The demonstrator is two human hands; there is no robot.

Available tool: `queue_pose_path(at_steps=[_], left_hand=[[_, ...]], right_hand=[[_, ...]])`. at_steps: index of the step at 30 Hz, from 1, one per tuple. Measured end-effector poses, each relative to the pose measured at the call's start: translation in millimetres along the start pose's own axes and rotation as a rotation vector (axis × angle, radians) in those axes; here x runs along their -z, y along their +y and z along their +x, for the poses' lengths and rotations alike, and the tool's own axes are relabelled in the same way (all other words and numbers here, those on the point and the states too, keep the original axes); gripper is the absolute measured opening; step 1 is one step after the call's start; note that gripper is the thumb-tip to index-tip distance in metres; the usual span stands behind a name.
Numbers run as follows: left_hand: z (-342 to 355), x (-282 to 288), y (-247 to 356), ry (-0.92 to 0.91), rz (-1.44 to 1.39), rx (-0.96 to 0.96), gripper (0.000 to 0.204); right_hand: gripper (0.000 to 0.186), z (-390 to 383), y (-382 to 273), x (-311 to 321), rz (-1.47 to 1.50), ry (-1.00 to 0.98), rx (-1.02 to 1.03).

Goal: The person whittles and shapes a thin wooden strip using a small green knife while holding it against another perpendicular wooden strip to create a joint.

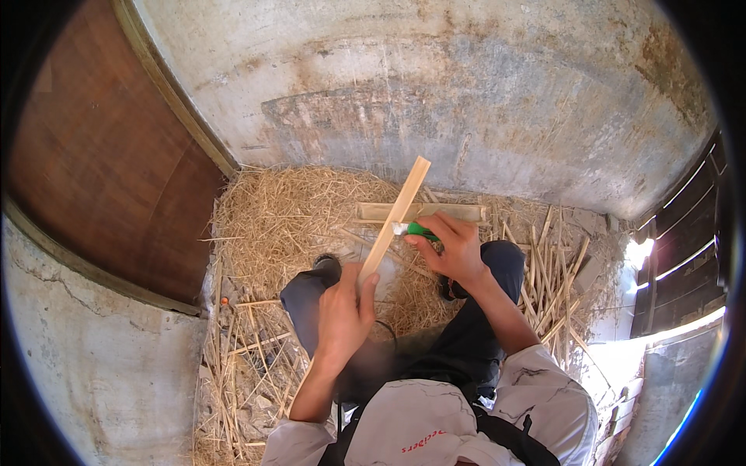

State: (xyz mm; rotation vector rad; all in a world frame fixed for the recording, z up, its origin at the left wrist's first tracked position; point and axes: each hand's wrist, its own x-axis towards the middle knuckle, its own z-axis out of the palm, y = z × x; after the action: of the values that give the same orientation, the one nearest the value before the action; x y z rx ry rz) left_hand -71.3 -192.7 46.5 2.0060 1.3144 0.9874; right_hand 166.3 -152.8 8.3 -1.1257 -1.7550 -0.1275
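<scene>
A flat, pale bamboo strip slants up and away from my left hand, whose fingers are closed round its near end. My right hand grips a small green-handled knife. The knife's whitish front end meets the right edge of the strip at about mid-length, though too small to show its exact shape. Behind the strip, a wider split bamboo piece lies crosswise on the ground. Both hands are above the ground, between my bent knees.
Fine straw-like shavings cover the ground ahead. Loose bamboo sticks lie at right and at left. A stained concrete wall rises in front, a brown wooden panel stands at left, and dark slats are at right.
</scene>
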Motion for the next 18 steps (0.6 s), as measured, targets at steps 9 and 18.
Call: queue_pose_path(at_steps=[9,18], left_hand=[[-19,7,-15,-0.081,0.031,0.013,0.016],[-6,8,-10,-0.121,0.001,0.173,0.028]], right_hand=[[0.023,28,68,26,-0.107,0.187,-0.255],[0.023,3,25,7,0.122,0.026,-0.126]])
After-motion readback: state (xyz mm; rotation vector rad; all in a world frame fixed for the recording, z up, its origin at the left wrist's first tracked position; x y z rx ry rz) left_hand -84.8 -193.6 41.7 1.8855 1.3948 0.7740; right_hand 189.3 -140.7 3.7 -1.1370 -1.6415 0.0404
